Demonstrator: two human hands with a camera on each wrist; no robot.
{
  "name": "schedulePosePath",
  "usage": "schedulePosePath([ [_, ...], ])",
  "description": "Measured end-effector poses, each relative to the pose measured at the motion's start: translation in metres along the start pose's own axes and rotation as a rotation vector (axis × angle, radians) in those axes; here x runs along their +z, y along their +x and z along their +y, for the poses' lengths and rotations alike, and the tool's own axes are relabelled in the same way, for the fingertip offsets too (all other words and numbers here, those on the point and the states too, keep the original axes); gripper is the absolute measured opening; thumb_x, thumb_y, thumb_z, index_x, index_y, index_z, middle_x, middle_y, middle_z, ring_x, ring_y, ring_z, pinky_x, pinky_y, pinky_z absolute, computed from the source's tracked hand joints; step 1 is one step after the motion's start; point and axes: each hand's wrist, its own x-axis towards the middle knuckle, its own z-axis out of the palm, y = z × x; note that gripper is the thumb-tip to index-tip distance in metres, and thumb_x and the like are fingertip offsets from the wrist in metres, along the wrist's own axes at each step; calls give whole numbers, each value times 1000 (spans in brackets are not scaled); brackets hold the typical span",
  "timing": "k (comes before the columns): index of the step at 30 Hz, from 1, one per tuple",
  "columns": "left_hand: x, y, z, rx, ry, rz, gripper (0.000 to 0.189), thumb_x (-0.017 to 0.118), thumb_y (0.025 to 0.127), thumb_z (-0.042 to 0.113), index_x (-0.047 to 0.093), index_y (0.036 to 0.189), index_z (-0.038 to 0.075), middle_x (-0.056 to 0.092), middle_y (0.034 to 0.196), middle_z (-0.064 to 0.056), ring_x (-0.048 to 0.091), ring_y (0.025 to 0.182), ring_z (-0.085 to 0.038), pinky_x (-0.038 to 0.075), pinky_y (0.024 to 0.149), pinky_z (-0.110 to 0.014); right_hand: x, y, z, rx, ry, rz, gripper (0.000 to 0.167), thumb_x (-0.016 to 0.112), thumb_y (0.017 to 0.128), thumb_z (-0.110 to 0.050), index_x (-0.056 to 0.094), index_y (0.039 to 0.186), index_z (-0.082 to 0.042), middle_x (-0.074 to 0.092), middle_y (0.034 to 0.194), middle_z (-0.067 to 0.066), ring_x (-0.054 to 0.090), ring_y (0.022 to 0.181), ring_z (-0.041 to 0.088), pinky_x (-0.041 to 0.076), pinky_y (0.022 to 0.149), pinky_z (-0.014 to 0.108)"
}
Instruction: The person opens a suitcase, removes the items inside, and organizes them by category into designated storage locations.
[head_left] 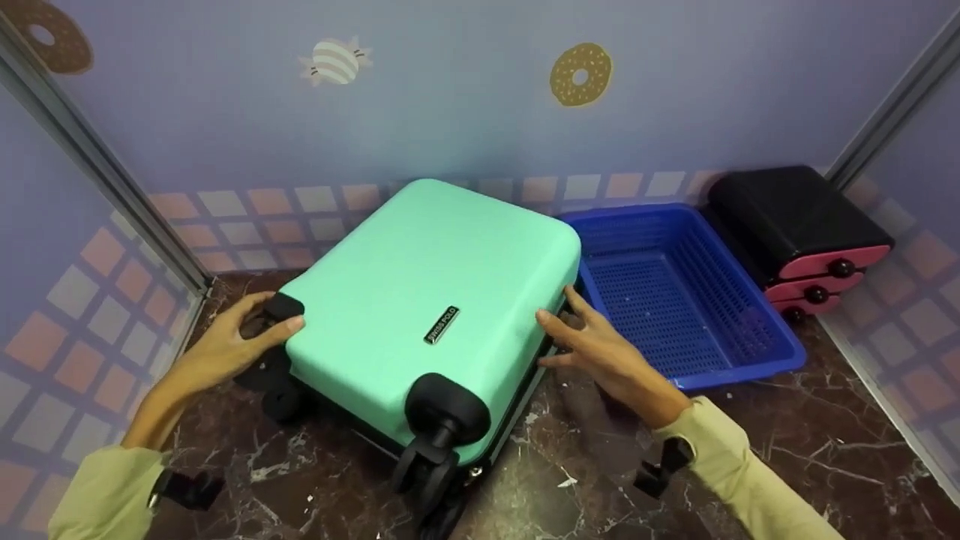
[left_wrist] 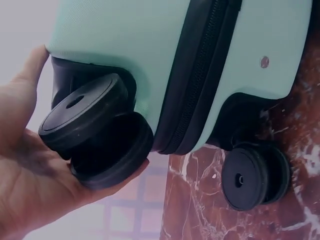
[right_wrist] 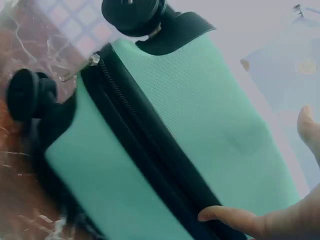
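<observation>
A mint-green hard-shell suitcase (head_left: 465, 255) lies flat on its side, its black "SWISS POLO" badge (head_left: 442, 325) facing up. My left hand (head_left: 232, 337) grips its near-left corner, thumb on top and fingers round the black double wheel (left_wrist: 95, 125). Another wheel (left_wrist: 255, 175) sits lower on the same end, close to the floor. On the suitcase's right side rests my right hand (head_left: 600, 349), fingers spread. One of its fingertips (right_wrist: 212, 214) touches the black zipper band (right_wrist: 145, 135) that runs round the shell. A black wheel (head_left: 439, 450) sticks out at the near corner.
A blue perforated plastic basket (head_left: 765, 367) stands right beside the suitcase. Beyond it is a black box with pink drawer fronts (head_left: 832, 266). Patterned walls (head_left: 465, 97) enclose the dark red marbled surface (head_left: 675, 465) on the back and sides.
</observation>
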Motion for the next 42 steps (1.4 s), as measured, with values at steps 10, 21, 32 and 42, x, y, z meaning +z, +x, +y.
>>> schedulePosePath([
  [10, 47, -25, 28, -49, -29, 137, 64, 67, 101, 44, 31, 130, 0, 59, 116, -28, 63, 84, -24, 58, 68, -32, -17, 44, -34, -57, -269, 48, 98, 73, 99, -38, 10, 170, -16, 29, 169, 20, 50, 143, 38, 56, 103, 53],
  [21, 92, -26, 71, -90, 110, 271, 71, 60, 99, 65, 36, 119, 2, 50, 116, -22, 56, 90, -35, 50, 76, -45, -51, 61, -41, -51, -357, 91, 87, 63, 101, -56, 23, 168, -19, 20, 174, 9, 29, 158, 32, 37, 122, 57],
  [32, 114, -30, 81, -109, 103, 343, 69, 63, 97, 66, 36, 113, 4, 47, 99, -16, 53, 76, -30, 43, 63, -36, -52, 27, -46, -17, -560, -14, 98, 60, 102, -59, 5, 170, -15, 24, 171, 21, 34, 154, 39, 41, 118, 58],
  [42, 125, -22, 85, -97, 101, 393, 73, 69, 90, 70, 45, 114, 5, 57, 111, -19, 57, 86, -35, 49, 76, -48, -55, 26, -53, -55, -607, -40, 110, 72, 96, -51, -2, 169, -17, 8, 176, 13, 14, 161, 33, 21, 129, 57],
])
